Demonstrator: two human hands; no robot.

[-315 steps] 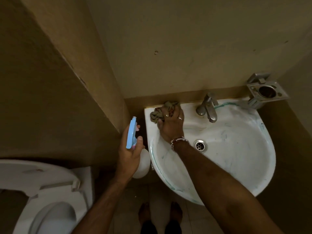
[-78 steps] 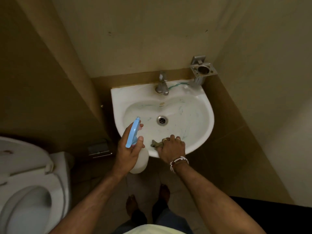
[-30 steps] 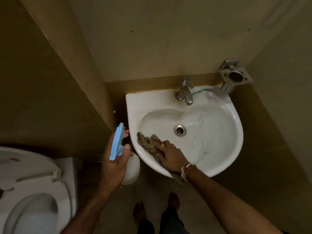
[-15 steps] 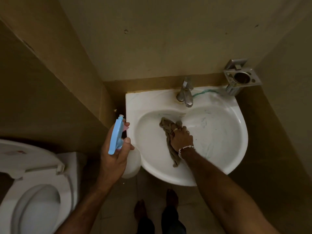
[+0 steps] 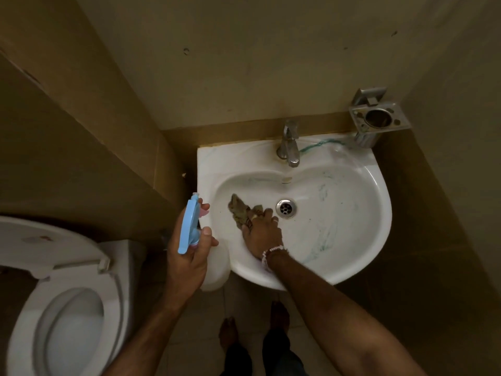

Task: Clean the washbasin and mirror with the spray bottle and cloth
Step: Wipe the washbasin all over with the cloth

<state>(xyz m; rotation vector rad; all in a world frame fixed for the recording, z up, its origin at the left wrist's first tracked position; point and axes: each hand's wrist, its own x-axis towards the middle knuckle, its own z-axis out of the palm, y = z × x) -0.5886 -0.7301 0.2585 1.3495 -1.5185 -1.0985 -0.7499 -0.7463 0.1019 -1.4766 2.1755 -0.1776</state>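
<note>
Washbasin (image 5: 339,218): cloth (image 5: 240,211) protrudes beyond gripping right fingers (image 5: 267,213); left fingers (image 5: 207,232) clasp spray bottle (image 5: 189,226).

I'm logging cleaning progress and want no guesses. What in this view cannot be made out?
1. Mirror: none shows in the head view; only bare wall above the washbasin.
2. Spray bottle: the left hand wraps its neck and hides most of the white body; fill level unknown.
3. Cloth: its near part is under the right hand.
4. Washbasin front rim: crossed by the right forearm.
5. Toilet: cut off by the left edge.
</note>
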